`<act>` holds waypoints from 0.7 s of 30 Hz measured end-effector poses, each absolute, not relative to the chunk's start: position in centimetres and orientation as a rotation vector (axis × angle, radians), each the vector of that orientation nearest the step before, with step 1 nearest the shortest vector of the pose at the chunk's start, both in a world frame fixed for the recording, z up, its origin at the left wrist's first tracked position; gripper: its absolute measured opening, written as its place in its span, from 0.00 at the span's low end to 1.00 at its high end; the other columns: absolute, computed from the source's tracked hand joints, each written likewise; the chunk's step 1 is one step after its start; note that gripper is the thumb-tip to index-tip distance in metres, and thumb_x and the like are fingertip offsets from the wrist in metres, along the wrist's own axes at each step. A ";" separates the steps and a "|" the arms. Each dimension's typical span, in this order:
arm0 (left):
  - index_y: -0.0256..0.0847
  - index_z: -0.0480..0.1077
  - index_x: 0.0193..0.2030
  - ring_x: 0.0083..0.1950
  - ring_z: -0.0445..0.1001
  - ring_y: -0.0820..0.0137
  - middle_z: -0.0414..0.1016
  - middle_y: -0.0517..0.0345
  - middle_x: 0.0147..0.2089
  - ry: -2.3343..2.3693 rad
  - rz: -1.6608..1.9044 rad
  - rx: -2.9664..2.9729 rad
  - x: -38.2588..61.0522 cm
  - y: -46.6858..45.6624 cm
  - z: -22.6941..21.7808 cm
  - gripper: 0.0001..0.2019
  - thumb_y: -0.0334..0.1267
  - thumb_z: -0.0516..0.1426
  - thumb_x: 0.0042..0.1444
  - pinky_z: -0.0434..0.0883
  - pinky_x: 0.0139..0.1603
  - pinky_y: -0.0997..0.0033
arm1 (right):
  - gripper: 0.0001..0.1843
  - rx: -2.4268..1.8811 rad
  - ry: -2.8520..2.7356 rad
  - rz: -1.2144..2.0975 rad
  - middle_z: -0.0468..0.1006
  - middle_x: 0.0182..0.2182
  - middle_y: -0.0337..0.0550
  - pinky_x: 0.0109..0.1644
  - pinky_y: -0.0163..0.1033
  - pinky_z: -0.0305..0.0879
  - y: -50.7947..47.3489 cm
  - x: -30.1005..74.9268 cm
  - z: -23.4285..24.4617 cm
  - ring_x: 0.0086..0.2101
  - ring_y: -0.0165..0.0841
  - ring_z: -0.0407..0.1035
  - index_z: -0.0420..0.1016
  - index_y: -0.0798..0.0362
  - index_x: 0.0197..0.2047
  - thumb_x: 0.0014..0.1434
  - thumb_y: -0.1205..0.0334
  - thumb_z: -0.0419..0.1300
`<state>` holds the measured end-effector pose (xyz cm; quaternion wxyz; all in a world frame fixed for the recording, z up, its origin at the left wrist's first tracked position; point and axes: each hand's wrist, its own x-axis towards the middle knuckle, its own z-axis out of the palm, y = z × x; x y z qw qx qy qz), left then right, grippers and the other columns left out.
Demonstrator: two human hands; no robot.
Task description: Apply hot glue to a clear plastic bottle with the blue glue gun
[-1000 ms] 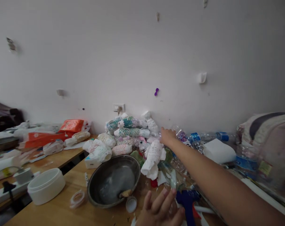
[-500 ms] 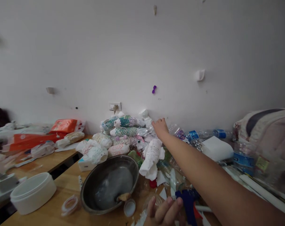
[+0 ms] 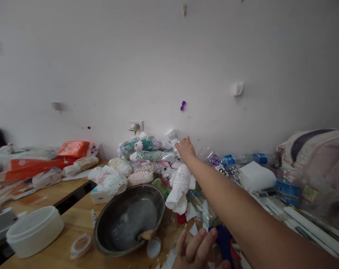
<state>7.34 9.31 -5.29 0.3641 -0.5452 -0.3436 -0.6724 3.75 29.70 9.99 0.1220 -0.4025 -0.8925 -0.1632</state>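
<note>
White wall, cluttered wooden table (image 3: 79,218). Beyond the metal bowl (image 3: 121,228), my right hand (image 3: 185,149) has slid left onto the wrapped-bottle pile (image 3: 147,155), fingers spread loose. Beside the bowl, my left hand (image 3: 199,250) stays half-curled and empty.

Single head-worn view, forward and slightly down across table (image 3: 71,218) toward wall (image 3: 135,59)

- The right hand (image 3: 186,149) reaches over the clutter to the pile of wrapped bottles (image 3: 147,155) at the wall — the air above the table is open.
- A metal bowl (image 3: 129,218) fills the near middle, with a white wrapped bottle (image 3: 180,185) just beside its far rim.
- Bare wooden table (image 3: 76,224) shows between the bowl and a white tub (image 3: 34,231); only a tape ring (image 3: 80,244) lies there.
- On the right, plastic bottles (image 3: 231,164), a white block (image 3: 256,175) and a bag (image 3: 315,157) crowd the surface.
- The left hand (image 3: 199,248) is hemmed between a bottle cap (image 3: 154,247) and a blue glue gun (image 3: 224,241).
</note>
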 end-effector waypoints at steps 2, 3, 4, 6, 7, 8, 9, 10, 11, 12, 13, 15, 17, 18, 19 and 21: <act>0.52 0.70 0.35 0.41 0.70 0.76 0.79 0.67 0.32 -0.890 -1.730 -1.404 7.5 9.5 -5.4 0.08 0.40 0.52 0.63 0.56 0.64 0.70 | 0.21 -1.154 -2.618 -0.552 0.61 0.63 0.51 0.67 0.59 0.31 29.7 3.6 10.1 0.65 0.45 0.46 0.61 0.55 0.62 0.65 0.67 0.53; 0.52 0.70 0.34 0.43 0.71 0.77 0.79 0.67 0.32 -0.896 -1.738 -1.401 7.5 9.4 -5.5 0.09 0.41 0.51 0.63 0.57 0.64 0.70 | 0.22 -1.144 -2.626 -0.596 0.61 0.63 0.52 0.68 0.58 0.30 29.7 3.6 10.1 0.65 0.44 0.44 0.61 0.56 0.62 0.65 0.70 0.51; 0.52 0.70 0.34 0.45 0.71 0.78 0.79 0.67 0.32 -0.902 -1.736 -1.407 7.3 9.4 -5.6 0.09 0.41 0.51 0.63 0.57 0.64 0.71 | 0.23 -1.122 -2.642 -0.624 0.61 0.63 0.54 0.68 0.56 0.29 29.7 3.6 10.1 0.66 0.43 0.43 0.61 0.57 0.62 0.65 0.72 0.49; 0.52 0.70 0.33 0.52 0.69 0.79 0.80 0.68 0.31 -0.891 -1.669 -1.473 6.7 9.1 -5.7 0.06 0.43 0.53 0.61 0.55 0.65 0.71 | 0.25 -1.073 -2.675 -0.668 0.61 0.63 0.54 0.68 0.54 0.28 29.7 3.6 10.1 0.67 0.41 0.40 0.61 0.57 0.62 0.63 0.76 0.46; 0.52 0.70 0.33 0.56 0.67 0.80 0.81 0.68 0.30 -0.890 -1.600 -1.535 6.3 8.9 -5.7 0.05 0.43 0.55 0.59 0.54 0.66 0.72 | 0.26 -1.052 -2.688 -0.683 0.61 0.63 0.53 0.69 0.53 0.28 29.7 3.6 10.1 0.67 0.39 0.39 0.61 0.56 0.62 0.62 0.77 0.45; 0.52 0.70 0.33 0.59 0.65 0.81 0.81 0.68 0.30 -0.890 -1.529 -1.592 6.0 8.7 -5.6 0.03 0.44 0.57 0.57 0.52 0.67 0.72 | 0.28 -1.032 -2.697 -0.696 0.62 0.63 0.50 0.69 0.52 0.28 29.8 3.6 10.1 0.67 0.38 0.38 0.60 0.54 0.63 0.61 0.78 0.44; 0.52 0.70 0.33 0.62 0.62 0.82 0.81 0.68 0.29 -0.893 -1.465 -1.641 5.7 8.6 -5.6 0.04 0.45 0.59 0.55 0.51 0.68 0.71 | 0.29 -1.012 -2.705 -0.705 0.61 0.64 0.47 0.69 0.52 0.28 29.8 3.6 10.1 0.67 0.37 0.37 0.59 0.52 0.63 0.60 0.78 0.43; 0.52 0.70 0.33 0.65 0.59 0.82 0.81 0.68 0.29 -0.900 -1.425 -1.669 5.5 8.5 -5.5 0.04 0.46 0.59 0.54 0.50 0.69 0.72 | 0.31 -0.992 -2.712 -0.713 0.60 0.64 0.44 0.69 0.53 0.29 29.8 3.6 10.1 0.67 0.36 0.36 0.59 0.51 0.63 0.59 0.79 0.43; 0.51 0.70 0.33 0.66 0.57 0.82 0.81 0.67 0.28 -0.911 -1.420 -1.673 5.5 8.5 -5.4 0.05 0.46 0.60 0.54 0.49 0.69 0.72 | 0.32 -0.973 -2.718 -0.721 0.59 0.65 0.43 0.69 0.53 0.29 29.9 3.6 10.2 0.67 0.35 0.35 0.58 0.50 0.64 0.59 0.80 0.42; 0.50 0.70 0.34 0.67 0.56 0.83 0.82 0.67 0.28 -0.914 -1.438 -1.659 5.4 8.5 -5.3 0.05 0.46 0.60 0.54 0.49 0.69 0.72 | 0.33 -0.954 -2.726 -0.730 0.58 0.66 0.42 0.69 0.54 0.29 29.9 3.5 10.2 0.67 0.35 0.35 0.58 0.50 0.64 0.58 0.80 0.42; 0.50 0.70 0.34 0.67 0.57 0.82 0.82 0.67 0.29 -0.902 -1.467 -1.636 5.5 8.5 -5.3 0.05 0.45 0.60 0.55 0.49 0.69 0.71 | 0.33 -0.938 -2.731 -0.741 0.57 0.66 0.42 0.69 0.55 0.29 29.9 3.5 10.2 0.67 0.35 0.34 0.57 0.49 0.64 0.58 0.80 0.42; 0.52 0.69 0.33 0.67 0.57 0.81 0.82 0.68 0.31 -0.877 -1.487 -1.631 5.5 8.6 -5.3 0.04 0.44 0.60 0.54 0.49 0.69 0.69 | 0.34 -0.913 -2.740 -0.768 0.56 0.66 0.40 0.69 0.57 0.28 29.9 3.3 10.3 0.68 0.34 0.34 0.57 0.46 0.64 0.57 0.80 0.42; 0.52 0.69 0.32 0.68 0.56 0.78 0.83 0.69 0.34 -0.844 -1.453 -1.675 5.4 8.6 -5.4 0.05 0.44 0.62 0.52 0.49 0.69 0.66 | 0.34 -0.895 -2.746 -0.790 0.55 0.67 0.38 0.69 0.58 0.27 29.9 3.3 10.4 0.68 0.33 0.33 0.58 0.44 0.64 0.57 0.80 0.43; 0.53 0.70 0.32 0.69 0.55 0.77 0.83 0.69 0.37 -0.832 -1.415 -1.706 5.3 8.6 -5.5 0.06 0.45 0.63 0.51 0.48 0.70 0.65 | 0.34 -0.888 -2.747 -0.798 0.55 0.67 0.38 0.69 0.58 0.27 29.9 3.2 10.4 0.68 0.33 0.33 0.58 0.44 0.63 0.57 0.80 0.43; 0.53 0.70 0.32 0.69 0.53 0.75 0.82 0.69 0.40 -0.824 -1.378 -1.729 5.2 8.6 -5.6 0.07 0.47 0.63 0.50 0.47 0.70 0.64 | 0.34 -0.886 -2.745 -0.802 0.54 0.67 0.38 0.69 0.58 0.27 29.9 3.3 10.4 0.68 0.33 0.33 0.58 0.44 0.63 0.57 0.80 0.43; 0.55 0.71 0.37 0.71 0.50 0.72 0.79 0.70 0.51 -0.809 -1.326 -1.749 4.9 8.6 -5.8 0.10 0.49 0.64 0.48 0.44 0.70 0.62 | 0.35 -0.903 -2.730 -0.805 0.54 0.67 0.39 0.69 0.58 0.27 30.0 3.4 10.4 0.68 0.33 0.32 0.57 0.44 0.64 0.56 0.80 0.43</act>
